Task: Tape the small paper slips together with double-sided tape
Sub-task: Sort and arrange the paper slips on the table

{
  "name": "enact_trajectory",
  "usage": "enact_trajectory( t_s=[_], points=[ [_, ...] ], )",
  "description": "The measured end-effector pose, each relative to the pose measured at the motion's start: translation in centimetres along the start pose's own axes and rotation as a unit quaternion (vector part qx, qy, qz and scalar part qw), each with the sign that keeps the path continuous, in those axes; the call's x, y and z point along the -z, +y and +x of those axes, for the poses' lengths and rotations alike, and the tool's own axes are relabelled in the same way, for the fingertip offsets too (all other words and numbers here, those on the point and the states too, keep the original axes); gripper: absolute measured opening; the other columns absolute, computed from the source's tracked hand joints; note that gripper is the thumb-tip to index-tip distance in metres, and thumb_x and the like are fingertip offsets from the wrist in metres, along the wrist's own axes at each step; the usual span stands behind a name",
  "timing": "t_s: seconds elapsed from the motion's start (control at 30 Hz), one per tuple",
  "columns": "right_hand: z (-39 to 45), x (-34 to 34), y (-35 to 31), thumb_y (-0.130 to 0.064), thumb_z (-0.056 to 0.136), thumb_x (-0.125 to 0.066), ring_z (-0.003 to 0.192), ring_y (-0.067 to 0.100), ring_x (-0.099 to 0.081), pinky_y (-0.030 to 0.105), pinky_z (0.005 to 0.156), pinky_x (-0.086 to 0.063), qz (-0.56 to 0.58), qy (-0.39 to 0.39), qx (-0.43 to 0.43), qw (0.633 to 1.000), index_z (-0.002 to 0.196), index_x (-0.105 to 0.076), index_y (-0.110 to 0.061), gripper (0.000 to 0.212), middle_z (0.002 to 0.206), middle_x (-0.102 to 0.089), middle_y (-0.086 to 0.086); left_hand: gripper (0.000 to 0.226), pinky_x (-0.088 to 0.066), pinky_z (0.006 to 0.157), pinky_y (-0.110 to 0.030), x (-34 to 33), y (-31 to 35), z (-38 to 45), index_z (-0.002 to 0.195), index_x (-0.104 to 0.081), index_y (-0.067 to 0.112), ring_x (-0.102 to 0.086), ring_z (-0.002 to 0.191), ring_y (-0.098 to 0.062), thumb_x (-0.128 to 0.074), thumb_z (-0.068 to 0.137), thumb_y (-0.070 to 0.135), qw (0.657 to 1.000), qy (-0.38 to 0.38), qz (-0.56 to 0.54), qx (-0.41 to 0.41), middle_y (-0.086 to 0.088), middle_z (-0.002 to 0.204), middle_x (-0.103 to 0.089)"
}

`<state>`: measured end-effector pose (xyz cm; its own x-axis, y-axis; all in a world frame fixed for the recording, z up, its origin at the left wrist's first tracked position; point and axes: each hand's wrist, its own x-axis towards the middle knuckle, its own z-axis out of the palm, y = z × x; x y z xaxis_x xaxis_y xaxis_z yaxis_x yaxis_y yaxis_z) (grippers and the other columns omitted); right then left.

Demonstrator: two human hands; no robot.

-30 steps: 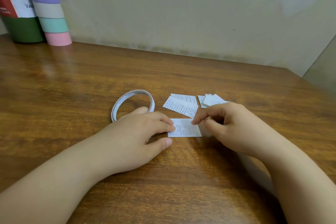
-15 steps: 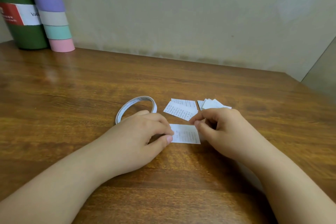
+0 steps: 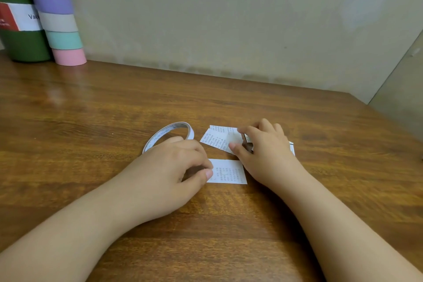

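The left hand (image 3: 169, 167) is resting on the table (image 3: 91, 110), its fingers curled and its thumb and fingertips pressing the left edge of the near slip (image 3: 229, 171), holding it flat. That slip is lying print-side up, between the two hands, close to the front of the loose pile. The right hand (image 3: 263, 151) is lying over the pile of slips (image 3: 217, 138) just beyond, fingers bent, its thumb and forefinger closing on the top slip of that pile; whether the slip is lifted off the others cannot be told. A further slip edge (image 3: 291, 147) is showing past the right side of that hand, the rest being hidden beneath it.

The tape roll (image 3: 168, 134) is lying flat on the table just behind the left hand, partly covered by the knuckles, and beside the pile without touching it.

At the far left corner, against the wall (image 3: 229, 18), a green bottle (image 3: 20, 46) and a striped tube (image 3: 59, 30) are standing upright, touching each other, well apart from the work.
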<state>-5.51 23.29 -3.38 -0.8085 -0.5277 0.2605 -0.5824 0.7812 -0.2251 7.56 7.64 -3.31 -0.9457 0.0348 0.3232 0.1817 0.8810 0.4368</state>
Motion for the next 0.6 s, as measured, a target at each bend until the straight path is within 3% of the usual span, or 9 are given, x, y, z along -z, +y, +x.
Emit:
enact_trajectory(
  t_s=[0.13, 0.3, 0.43, 0.5, 0.6],
  points=[
    [0.2, -0.4, -0.2, -0.053, 0.091, -0.050, 0.124, 0.018, -0.029, 0.036, 0.104, -0.021, 0.017, -0.039, -0.034, 0.999, 0.131, -0.051, -0.030, 0.046, 0.132, -0.040, -0.007, 0.038, -0.042, 0.078, -0.019, 0.0, 0.0, 0.0, 0.097, -0.068, 0.033, -0.047, 0.097, 0.003, -0.037, 0.084, 0.050, 1.000, 0.005, -0.001, 0.001, 0.026, 0.098, -0.056],
    [0.2, 0.0, -0.3, -0.045, 0.088, -0.060, 0.113, 0.015, -0.036, 0.032, 0.097, -0.029, 0.062, -0.020, -0.024, 0.998, 0.109, -0.056, -0.029, 0.027, 0.112, -0.047, -0.010, 0.024, -0.033, 0.069, -0.009, 0.3, 0.2, -0.1, 0.098, -0.067, 0.032, -0.044, 0.092, 0.011, -0.045, 0.092, 0.040, 1.000, 0.000, 0.001, 0.004, 0.026, 0.099, -0.054],
    [-0.1, 0.3, -0.3, -0.034, 0.083, -0.071, 0.094, 0.008, -0.046, 0.023, 0.083, -0.037, 0.131, 0.007, -0.009, 0.991, 0.091, -0.049, -0.032, 0.023, 0.085, -0.050, -0.018, 0.022, -0.033, 0.070, -0.009, 0.3, 0.2, -0.1, 0.094, -0.067, 0.032, -0.044, 0.096, 0.006, -0.047, 0.091, 0.040, 1.000, -0.010, 0.010, 0.008, 0.024, 0.101, -0.055],
    [-0.3, 0.6, -0.3, -0.029, 0.081, -0.074, 0.078, 0.002, -0.052, 0.009, 0.065, -0.039, 0.196, 0.006, -0.022, 0.980, 0.092, -0.052, -0.031, 0.024, 0.081, -0.055, -0.014, 0.022, -0.036, 0.076, -0.011, 0.3, 0.2, -0.2, 0.093, -0.068, 0.032, -0.043, 0.099, 0.005, -0.048, 0.091, 0.041, 1.000, -0.019, 0.013, 0.006, 0.025, 0.103, -0.055],
    [-0.6, 1.4, -0.2, -0.024, 0.079, -0.076, 0.061, -0.009, -0.054, 0.006, 0.049, -0.038, 0.259, 0.010, -0.028, 0.965, 0.089, -0.052, -0.032, 0.027, 0.076, -0.063, -0.008, 0.023, -0.038, 0.082, -0.013, 0.2, 0.2, -0.2, 0.096, -0.068, 0.034, -0.042, 0.101, 0.005, -0.047, 0.091, 0.043, 0.999, -0.034, 0.019, 0.004, 0.027, 0.106, -0.056]
  ],
)
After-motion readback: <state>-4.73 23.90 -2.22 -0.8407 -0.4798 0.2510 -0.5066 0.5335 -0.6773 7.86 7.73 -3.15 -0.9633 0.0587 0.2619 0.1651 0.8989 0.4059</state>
